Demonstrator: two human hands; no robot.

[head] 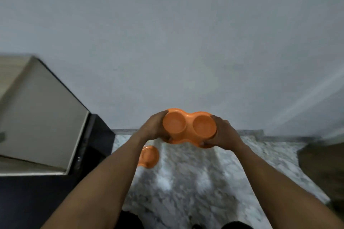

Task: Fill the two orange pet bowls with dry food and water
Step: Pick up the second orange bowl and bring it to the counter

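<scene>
An orange double pet bowl point(189, 126) with two round wells is held up in the air in front of a pale wall. Both wells look empty. My left hand point(155, 126) grips its left end and my right hand point(222, 133) grips its right end, fingers curled under the rim. A second orange bowl point(149, 156) lies on the marbled floor below, partly hidden behind my left forearm.
A grey-white marbled floor point(186, 182) runs to a skirting at the wall point(167, 42). A beige cabinet with a dark side point(42, 117) stands at the left. A dark brown shape point(323, 169) sits at the right edge.
</scene>
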